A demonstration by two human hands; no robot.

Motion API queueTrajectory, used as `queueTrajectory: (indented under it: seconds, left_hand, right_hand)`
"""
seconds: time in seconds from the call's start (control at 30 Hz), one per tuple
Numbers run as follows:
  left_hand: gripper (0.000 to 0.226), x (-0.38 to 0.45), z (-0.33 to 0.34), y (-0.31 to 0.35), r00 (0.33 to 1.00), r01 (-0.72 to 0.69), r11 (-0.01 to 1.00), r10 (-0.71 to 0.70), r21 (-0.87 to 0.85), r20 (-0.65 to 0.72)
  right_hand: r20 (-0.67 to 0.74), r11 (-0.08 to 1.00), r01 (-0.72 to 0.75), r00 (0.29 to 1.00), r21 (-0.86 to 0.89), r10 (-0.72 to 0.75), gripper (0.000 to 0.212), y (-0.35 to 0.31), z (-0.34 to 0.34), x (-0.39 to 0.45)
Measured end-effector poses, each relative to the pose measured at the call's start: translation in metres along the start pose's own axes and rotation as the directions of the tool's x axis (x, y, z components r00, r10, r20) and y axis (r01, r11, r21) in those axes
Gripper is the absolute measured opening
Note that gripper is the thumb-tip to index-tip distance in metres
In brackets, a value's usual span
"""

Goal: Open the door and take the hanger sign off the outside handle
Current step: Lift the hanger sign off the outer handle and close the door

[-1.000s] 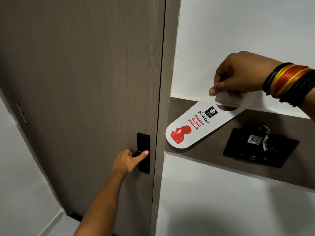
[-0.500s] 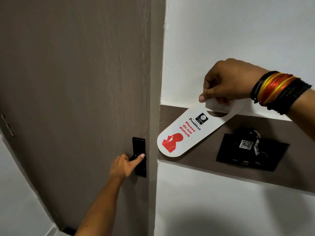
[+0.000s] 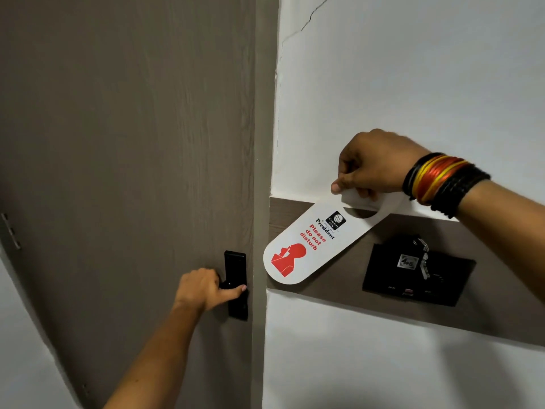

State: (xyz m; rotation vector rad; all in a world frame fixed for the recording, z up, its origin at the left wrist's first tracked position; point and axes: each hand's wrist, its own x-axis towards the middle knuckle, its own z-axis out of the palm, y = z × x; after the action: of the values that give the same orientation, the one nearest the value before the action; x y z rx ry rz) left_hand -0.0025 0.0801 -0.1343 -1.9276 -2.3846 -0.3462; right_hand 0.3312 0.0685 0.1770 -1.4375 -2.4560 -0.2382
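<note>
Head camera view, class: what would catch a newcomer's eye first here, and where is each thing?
First, the white "Please do not disturb" door hanger sign at centre, pinched at its hook end by the right hand, whose wrist carries red, yellow and black bangles. Lower left of it, the left hand grips the black door handle on the brown door. Right of the sign, keys hang at a black wall panel.

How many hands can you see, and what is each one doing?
2. The left hand grips the black door handle on the brown door. The right hand pinches the top of the hanger sign in front of the wall.
</note>
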Motion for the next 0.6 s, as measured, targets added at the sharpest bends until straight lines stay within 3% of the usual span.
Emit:
queueTrajectory:
  seconds: [0.17,0.23,0.33,0.4,0.47,0.53,0.6]
  left_hand:
    - [0.091,-0.015,-0.016,0.009,1.000,-0.021,0.992,0.023,0.123,-0.014]
    - [0.092,-0.028,-0.025,0.017,0.991,-0.025,0.999,0.030,0.042,-0.130]
    - [0.065,-0.052,-0.049,0.038,0.915,-0.137,0.962,0.031,-0.235,-0.403]
    - [0.052,-0.068,-0.073,0.057,0.909,-0.267,0.802,0.025,-0.534,-0.417]
    - [0.038,-0.084,-0.098,0.077,0.938,-0.334,0.609,0.137,-0.719,-0.319]
    - [0.028,-0.097,-0.116,0.092,0.925,-0.376,0.538,0.268,-0.755,-0.270]
    - [0.026,-0.112,-0.126,0.096,0.935,-0.348,0.516,0.250,-0.783,-0.251]
  right_hand:
    - [0.020,0.997,-0.001,1.000,-0.083,0.003,0.027,-0.007,0.003,-0.003]
    - [0.028,0.994,0.006,1.000,-0.109,-0.003,0.026,-0.010,0.006,-0.005]
    - [0.052,0.994,0.025,0.998,-0.108,-0.019,0.028,-0.021,0.012,-0.010]
    - [0.073,0.993,0.050,0.996,-0.104,-0.042,0.029,-0.034,0.015,-0.013]
    - [0.080,0.991,0.090,0.993,-0.102,-0.082,0.029,-0.048,0.018,-0.015]
    - [0.070,0.988,0.120,0.991,-0.099,-0.114,0.030,-0.062,0.018,-0.017]
    - [0.032,0.979,0.162,0.987,-0.126,-0.159,0.031,-0.075,0.017,-0.022]
